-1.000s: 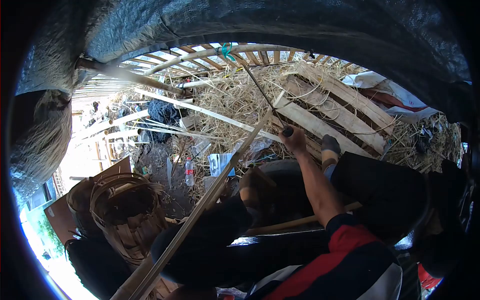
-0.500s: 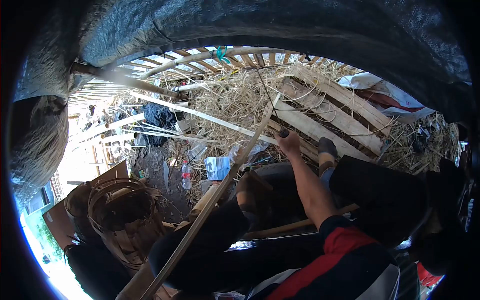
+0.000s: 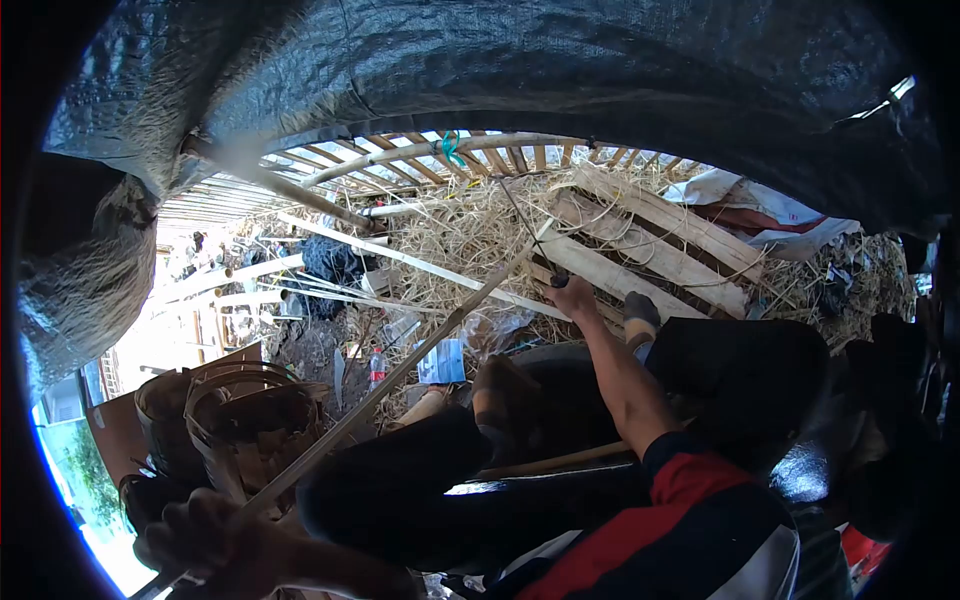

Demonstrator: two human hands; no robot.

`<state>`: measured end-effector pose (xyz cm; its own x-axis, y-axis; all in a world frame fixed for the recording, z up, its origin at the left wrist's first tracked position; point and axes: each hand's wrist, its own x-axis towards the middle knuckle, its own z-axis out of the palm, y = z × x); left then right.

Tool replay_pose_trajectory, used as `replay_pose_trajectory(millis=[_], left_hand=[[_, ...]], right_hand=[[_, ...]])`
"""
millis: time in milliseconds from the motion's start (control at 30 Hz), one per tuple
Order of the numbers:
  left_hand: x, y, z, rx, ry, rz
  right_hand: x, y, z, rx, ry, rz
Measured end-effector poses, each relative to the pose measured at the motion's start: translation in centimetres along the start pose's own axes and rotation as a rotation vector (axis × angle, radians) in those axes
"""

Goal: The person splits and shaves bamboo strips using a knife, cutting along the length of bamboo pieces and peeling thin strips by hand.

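Note:
A long pale bamboo strip (image 3: 400, 382) slants from the lower left up to the straw. At lower left, my left hand (image 3: 215, 540) has its fingers wrapped round the strip's near part. My right hand (image 3: 574, 298), near the middle, is closed on the dark handle of a long-bladed knife (image 3: 519, 212). Its thin dark blade points up and left, seen nearly edge-on. The strip's far end crosses or meets the blade just beyond the handle; whether they touch I cannot tell.
Wooden slats (image 3: 640, 245) lie on straw (image 3: 450, 245) ahead. Woven baskets (image 3: 250, 425) stand at left. A plastic bottle (image 3: 377, 368) and a blue-white package (image 3: 441, 362) sit near my feet. Another pale strip (image 3: 420, 262) crosses the straw. A dark tarp (image 3: 560, 70) hangs overhead.
My left hand has come into view at lower left, gripping the bamboo strip. My right hand keeps hold of the knife, almost unmoved. The view has tilted slightly upward.

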<state>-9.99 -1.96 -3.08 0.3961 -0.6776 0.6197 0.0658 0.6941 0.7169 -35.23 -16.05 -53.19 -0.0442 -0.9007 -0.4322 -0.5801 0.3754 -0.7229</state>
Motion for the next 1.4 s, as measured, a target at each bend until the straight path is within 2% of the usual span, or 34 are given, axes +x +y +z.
replay_pose_trajectory(millis=[100, 267, 333, 367, 433, 500, 533, 567, 633, 667, 733, 833, 933, 1000, 1033, 1067, 1133, 1233, 1267, 1300, 1367, 1400], left_hand=[[-1.1, -2.6, -0.1, -0.136, -0.054, -0.102], [0.1, 3.0, 0.4, 0.052, -0.028, -0.008], [1.6, 5.5, -0.2, -0.040, -0.219, -0.127], [2.3, 6.5, -0.9, -0.042, -0.220, -0.128], [3.5, 7.6, -2.1, -0.040, -0.240, -0.154], [4.9, 7.3, -3.4, 0.020, -0.167, -0.137], [5.8, 6.8, -4.1, 0.082, -0.094, -0.110], [7.1, 5.2, -4.1, -0.016, -0.167, -0.181], [7.8, 2.6, -3.4, 0.087, -0.007, -0.144], [8.1, 2.4, -3.4, 0.090, -0.006, -0.146], [8.7, 2.2, -3.7, -0.029, -0.233, -0.219], [9.8, 1.5, -4.1, -0.020, -0.279, -0.224], [10.2, 1.0, -3.7, -0.087, -0.312, -0.258], [10.4, 0.9, -3.7, -0.095, -0.296, -0.275], [10.4, 1.1, -3.8, -0.105, -0.278, -0.285], [10.4, 1.3, -3.7, -0.018, -0.201, -0.200], [10.5, 1.6, -3.6, 0.004, -0.191, -0.203], [10.7, 1.6, -3.8, 0.020, -0.197, -0.190], [10.6, 1.4, -3.8, 0.009, -0.182, -0.215], [10.5, 1.4, -3.7, 0.001, -0.165, -0.238], [10.4, 1.9, -3.2, -0.012, -0.212, -0.263], [10.3, 2.1, -3.1, -0.025, -0.252, -0.291]], right_hand=[[-0.6, 0.2, 0.2, -0.047, -0.066, 0.030], [-4.8, -2.0, -0.6, 0.049, -0.059, 0.066], [-5.0, -0.6, 0.8, 0.056, -0.053, -0.010], [-5.4, -0.9, 0.9, 0.068, -0.044, -0.091], [-6.7, -1.8, 0.1, 0.087, -0.067, -0.066], [-7.9, -2.9, -0.8, 0.052, -0.065, -0.072], [-7.7, -2.2, -0.5, 0.053, -0.066, -0.072], [-7.4, -1.0, 0.2, 0.044, -0.056, -0.065], [-6.5, 1.3, 1.3, 0.039, -0.048, -0.059], [-6.3, 1.9, 1.2, 0.031, -0.011, -0.047], [-6.0, 2.9, 1.5, 0.021, 0.016, -0.032], [-5.6, 2.5, 1.4, -0.041, 0.008, -0.025], [-5.5, 2.0, 2.2, -0.008, 0.056, -0.089], [-7.8, -4.5, -1.4, 0.154, 0.049, -0.194], [-7.4, -4.7, -0.7, 0.153, 0.046, -0.181], [-6.8, -4.8, -0.1, 0.260, 0.027, -0.278], [-5.7, -4.9, 0.7, 0.409, -0.012, -0.406], [-4.7, -2.1, 0.7, 0.259, -0.056, -0.260], [-5.1, -1.9, -0.8, 0.110, -0.093, -0.015], [-4.9, -0.8, -1.2, 0.112, -0.095, -0.018], [-4.3, 0.5, -1.3, -0.113, -0.112, 0.020], [-3.8, 0.3, -0.9, -0.091, 0.021, -0.088]])
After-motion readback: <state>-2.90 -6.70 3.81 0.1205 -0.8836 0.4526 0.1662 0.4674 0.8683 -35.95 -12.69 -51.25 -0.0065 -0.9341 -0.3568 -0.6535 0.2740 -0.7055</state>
